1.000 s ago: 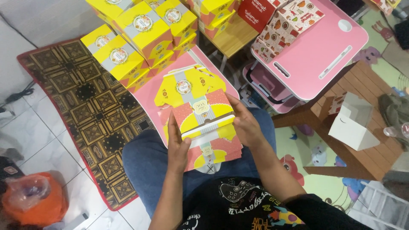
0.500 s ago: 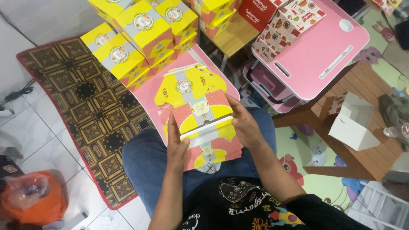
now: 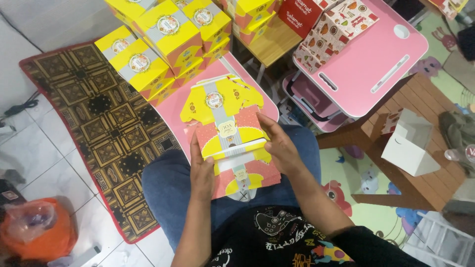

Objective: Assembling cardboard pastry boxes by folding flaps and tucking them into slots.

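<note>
A flat yellow and pink cardboard box blank [image 3: 229, 132] is held over my lap, partly folded along its middle. My left hand [image 3: 202, 170] grips its left edge and my right hand [image 3: 280, 145] presses its right edge. Under it lies a stack of more flat blanks [image 3: 217, 99] on a pink board [image 3: 173, 111] that rests on my jeans. Finished yellow boxes [image 3: 166, 32] are piled beyond the board.
A patterned brown mat [image 3: 99, 128] covers the tiled floor at left. A pink folding table [image 3: 366, 54] stands at right with printed cartons [image 3: 336, 29] on it. A white box [image 3: 410, 143] sits on a wooden table [image 3: 430, 113]. An orange bag [image 3: 34, 232] lies at lower left.
The blank's upper panel has been folded a little further toward me. Both hands keep their grip at the sides.
</note>
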